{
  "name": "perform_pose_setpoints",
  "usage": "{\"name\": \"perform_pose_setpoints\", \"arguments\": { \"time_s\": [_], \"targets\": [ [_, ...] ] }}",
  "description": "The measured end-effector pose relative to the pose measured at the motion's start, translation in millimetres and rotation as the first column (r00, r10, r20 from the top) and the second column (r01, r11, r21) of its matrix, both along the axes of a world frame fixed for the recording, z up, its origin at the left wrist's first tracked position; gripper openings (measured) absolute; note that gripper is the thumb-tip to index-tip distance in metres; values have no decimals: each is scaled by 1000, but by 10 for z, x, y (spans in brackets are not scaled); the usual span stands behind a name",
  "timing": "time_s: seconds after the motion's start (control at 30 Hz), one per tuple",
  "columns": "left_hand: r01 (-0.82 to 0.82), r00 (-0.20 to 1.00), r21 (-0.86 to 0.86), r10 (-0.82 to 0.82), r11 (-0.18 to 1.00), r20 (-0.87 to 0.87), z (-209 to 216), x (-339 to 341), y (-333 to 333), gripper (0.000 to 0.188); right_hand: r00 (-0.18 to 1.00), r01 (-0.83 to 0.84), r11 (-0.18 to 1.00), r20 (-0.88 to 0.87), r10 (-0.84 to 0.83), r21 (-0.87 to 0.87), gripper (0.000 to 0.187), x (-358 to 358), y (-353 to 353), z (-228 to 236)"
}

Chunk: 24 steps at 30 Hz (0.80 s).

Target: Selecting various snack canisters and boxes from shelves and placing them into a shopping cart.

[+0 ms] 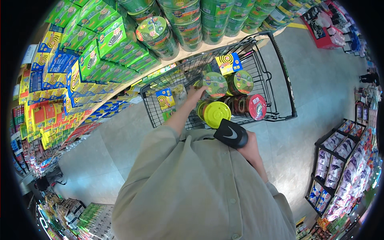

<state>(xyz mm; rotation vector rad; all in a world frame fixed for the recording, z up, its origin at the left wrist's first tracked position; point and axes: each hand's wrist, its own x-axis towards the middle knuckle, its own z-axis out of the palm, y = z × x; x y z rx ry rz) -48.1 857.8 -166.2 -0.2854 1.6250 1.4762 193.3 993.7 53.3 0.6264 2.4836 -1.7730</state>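
My left hand (197, 94) reaches into a black wire shopping cart (149, 105) and grips the side of a round green tub (215, 83); part of the fingers is hidden behind it. Beside this tub stand another green tub (241, 82), a tub with a yellow-green lid (217, 114) and one lying with its red end (256, 107) facing right. My right hand (250, 146), close to my body, is closed around a black rounded object (231, 134) with a pale curved mark. Its kind is unclear, and it hides most of those fingers.
A blue and yellow box (229, 63) lies at the cart's far side, another small box (165, 99) at its left end. Stacked green boxes (112, 38) and green tubs (186, 24) fill the display beyond. A black rack of packets (334, 152) stands on the right.
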Motion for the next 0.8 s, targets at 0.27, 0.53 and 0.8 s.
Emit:
{"name": "perform_pose_setpoints", "arguments": {
  "time_s": [0.27,0.53,0.8],
  "targets": [
    [-82,991,-70,74,994,-110,-39,160,28,74,999,-14,1000,-41,15,26,37,89,87,-102],
    [89,962,-289,-157,953,-223,-92,266,-95,67,994,-67,998,-82,69,19,38,77,231,-151],
    [312,717,-715,-649,625,-255,-367,1065,-1063,56,956,-242,969,-157,246,50,35,-64,402,-227]
  ]
}}
